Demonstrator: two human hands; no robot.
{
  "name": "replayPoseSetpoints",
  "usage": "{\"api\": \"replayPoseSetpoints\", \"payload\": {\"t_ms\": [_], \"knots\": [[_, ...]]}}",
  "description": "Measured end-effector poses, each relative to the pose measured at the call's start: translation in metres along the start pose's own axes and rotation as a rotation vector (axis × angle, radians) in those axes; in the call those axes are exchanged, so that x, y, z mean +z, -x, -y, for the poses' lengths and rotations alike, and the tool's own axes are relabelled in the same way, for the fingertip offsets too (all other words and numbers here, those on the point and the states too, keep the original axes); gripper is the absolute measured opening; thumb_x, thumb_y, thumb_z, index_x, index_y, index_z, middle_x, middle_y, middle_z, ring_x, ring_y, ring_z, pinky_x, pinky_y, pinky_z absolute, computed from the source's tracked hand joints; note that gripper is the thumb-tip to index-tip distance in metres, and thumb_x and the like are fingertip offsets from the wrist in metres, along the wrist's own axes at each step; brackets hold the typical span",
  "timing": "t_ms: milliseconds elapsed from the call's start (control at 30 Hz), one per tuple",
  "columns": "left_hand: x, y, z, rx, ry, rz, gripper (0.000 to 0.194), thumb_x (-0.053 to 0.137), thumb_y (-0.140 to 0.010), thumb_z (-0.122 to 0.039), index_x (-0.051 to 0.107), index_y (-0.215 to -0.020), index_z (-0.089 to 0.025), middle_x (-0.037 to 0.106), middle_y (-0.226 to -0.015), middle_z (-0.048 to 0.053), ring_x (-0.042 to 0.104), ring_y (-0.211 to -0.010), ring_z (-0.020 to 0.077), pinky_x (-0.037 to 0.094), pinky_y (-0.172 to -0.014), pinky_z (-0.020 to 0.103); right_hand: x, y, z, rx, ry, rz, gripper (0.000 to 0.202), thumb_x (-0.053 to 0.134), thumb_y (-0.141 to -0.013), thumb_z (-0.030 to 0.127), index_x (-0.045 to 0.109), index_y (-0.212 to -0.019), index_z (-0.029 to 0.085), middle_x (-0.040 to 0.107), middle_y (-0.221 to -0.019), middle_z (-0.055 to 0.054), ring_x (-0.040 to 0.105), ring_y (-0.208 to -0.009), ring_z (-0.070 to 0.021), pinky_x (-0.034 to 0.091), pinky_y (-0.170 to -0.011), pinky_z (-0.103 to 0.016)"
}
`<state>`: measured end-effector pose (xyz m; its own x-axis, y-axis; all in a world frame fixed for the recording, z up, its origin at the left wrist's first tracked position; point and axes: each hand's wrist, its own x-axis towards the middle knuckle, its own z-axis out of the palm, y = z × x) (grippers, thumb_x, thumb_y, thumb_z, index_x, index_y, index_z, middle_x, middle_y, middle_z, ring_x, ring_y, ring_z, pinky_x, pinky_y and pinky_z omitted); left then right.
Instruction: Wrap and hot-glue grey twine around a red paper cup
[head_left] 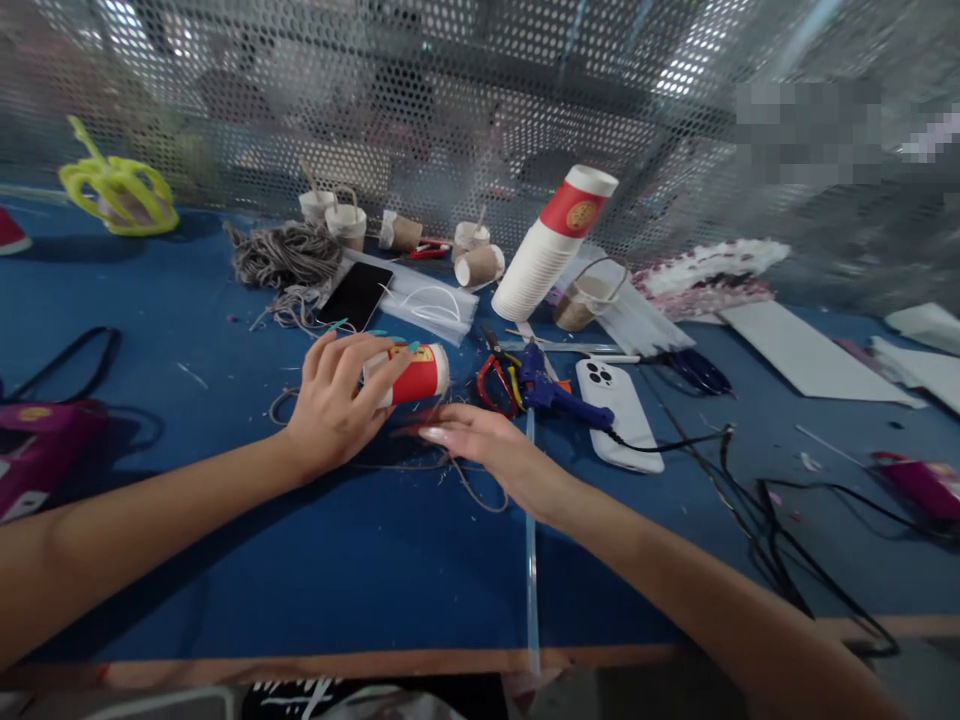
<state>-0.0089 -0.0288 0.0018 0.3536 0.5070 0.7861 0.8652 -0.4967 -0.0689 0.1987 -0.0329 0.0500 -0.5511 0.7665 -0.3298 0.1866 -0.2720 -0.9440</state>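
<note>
A small red and white paper cup (417, 375) lies on its side, and my left hand (341, 395) is wrapped around its left end. Just below and right of the cup is my right hand (476, 435); its fingers point left and are blurred, and whatever they may pinch cannot be made out. A thin brown cord (480, 498) loops on the table beneath my right hand. The blue glue gun (562, 395), with a clear glue stick running toward the front edge, lies right of my right hand, beside red-handled pliers (495, 383).
Behind stand a tall leaning stack of cups (536, 265) and several small cord-handled cups. Grey yarn (289, 255) and a black phone (358, 295) are at back left. A white phone (621, 420) and black cables (772, 530) lie right. The blue table (300, 580) ends at a perforated metal screen.
</note>
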Motion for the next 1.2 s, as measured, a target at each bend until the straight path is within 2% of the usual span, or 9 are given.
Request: {"api": "replayPoseSetpoints", "payload": {"t_ms": [67, 133, 200, 300, 333, 400, 500, 733, 1200], "knots": [[0.001, 0.001, 0.001, -0.009, 0.001, 0.002, 0.048, 0.061, -0.08, -0.017, 0.051, -0.127, -0.023, 0.061, -0.119, 0.012, 0.059, -0.109, 0.0257, 0.042, -0.102, 0.048, 0.0, -0.001, 0.002, -0.007, -0.024, 0.042, 0.036, 0.072, -0.072, 0.042, 0.062, -0.095, 0.016, 0.066, -0.08, -0.001, 0.06, -0.076, -0.0126, 0.042, -0.073, -0.027], [0.002, 0.001, 0.001, -0.012, -0.002, 0.015, 0.048, 0.061, -0.081, -0.019, 0.05, -0.128, -0.024, 0.061, -0.119, 0.012, 0.059, -0.108, 0.0255, 0.042, -0.102, 0.048, -0.001, 0.003, 0.009, -0.001, 0.063, 0.041, 0.027, 0.066, -0.078, 0.043, 0.057, -0.079, 0.017, 0.053, -0.058, 0.005, 0.046, -0.053, -0.0083, 0.036, -0.058, -0.024], [0.002, 0.001, 0.001, -0.007, 0.01, 0.022, 0.048, 0.06, -0.081, -0.019, 0.05, -0.128, -0.024, 0.061, -0.119, 0.012, 0.058, -0.108, 0.0257, 0.042, -0.102, 0.049, -0.002, 0.009, 0.021, -0.032, 0.351, -0.022, 0.034, 0.056, -0.086, 0.044, 0.049, -0.064, 0.019, 0.04, -0.049, 0.007, 0.033, -0.044, -0.0073, 0.027, -0.05, -0.024], [0.003, 0.0, 0.0, 0.003, 0.041, 0.026, 0.049, 0.06, -0.08, -0.015, 0.05, -0.127, -0.024, 0.061, -0.119, 0.011, 0.058, -0.11, 0.0256, 0.041, -0.101, 0.048, -0.003, 0.017, 0.046, -0.191, 1.041, -0.199, 0.038, 0.048, -0.093, 0.029, 0.046, -0.057, 0.018, 0.041, -0.054, 0.001, 0.039, -0.052, -0.0106, 0.027, -0.054, -0.027], [0.003, 0.0, 0.0, 0.005, 0.044, 0.024, 0.049, 0.06, -0.08, -0.015, 0.05, -0.127, -0.024, 0.061, -0.118, 0.011, 0.058, -0.11, 0.0253, 0.042, -0.101, 0.048, -0.003, 0.018, 0.055, -0.231, 1.228, -0.218, 0.036, 0.048, -0.092, 0.024, 0.048, -0.057, 0.017, 0.043, -0.056, 0.0, 0.039, -0.055, -0.0117, 0.027, -0.056, -0.028], [0.005, 0.0, 0.0, 0.016, 0.038, 0.014, 0.05, 0.062, -0.08, -0.016, 0.049, -0.127, -0.023, 0.061, -0.117, 0.011, 0.058, -0.108, 0.0253, 0.042, -0.1, 0.047, -0.004, 0.016, 0.072, -0.318, 1.411, -0.121, 0.031, 0.047, -0.094, 0.023, 0.056, -0.065, 0.015, 0.049, -0.064, -0.003, 0.042, -0.058, -0.0123, 0.028, -0.058, -0.029], [0.007, 0.0, 0.0, 0.038, 0.044, 0.01, 0.051, 0.064, -0.079, -0.017, 0.048, -0.127, -0.02, 0.06, -0.116, 0.012, 0.058, -0.107, 0.0259, 0.044, -0.098, 0.046, -0.007, 0.006, 0.09, -0.357, 1.494, 0.077, 0.034, 0.042, -0.097, 0.026, 0.061, -0.072, 0.014, 0.056, -0.07, -0.005, 0.047, -0.064, -0.0137, 0.032, -0.062, -0.029], [0.009, -0.004, 0.001, 0.114, 0.193, 0.028, 0.049, 0.064, -0.084, -0.023, 0.044, -0.129, -0.018, 0.058, -0.114, 0.015, 0.056, -0.107, 0.0268, 0.051, -0.089, 0.045, -0.017, -0.008, 0.092, -0.546, 1.648, 0.005, 0.027, 0.05, -0.094, 0.024, 0.069, -0.078, 0.013, 0.066, -0.081, -0.008, 0.049, -0.083, -0.0198, 0.034, -0.078, -0.035], [0.01, -0.002, 0.004, 0.126, 0.338, 0.073, 0.064, 0.065, -0.083, -0.018, 0.037, -0.14, -0.017, 0.052, -0.117, 0.015, 0.054, -0.11, 0.0262, 0.055, -0.09, 0.043, -0.034, -0.024, 0.081, -0.752, 1.574, 0.001, 0.031, 0.05, -0.093, 0.022, 0.056, -0.064, 0.014, 0.053, -0.063, -0.003, 0.042, -0.071, -0.0157, 0.031, -0.068, -0.031]]}}
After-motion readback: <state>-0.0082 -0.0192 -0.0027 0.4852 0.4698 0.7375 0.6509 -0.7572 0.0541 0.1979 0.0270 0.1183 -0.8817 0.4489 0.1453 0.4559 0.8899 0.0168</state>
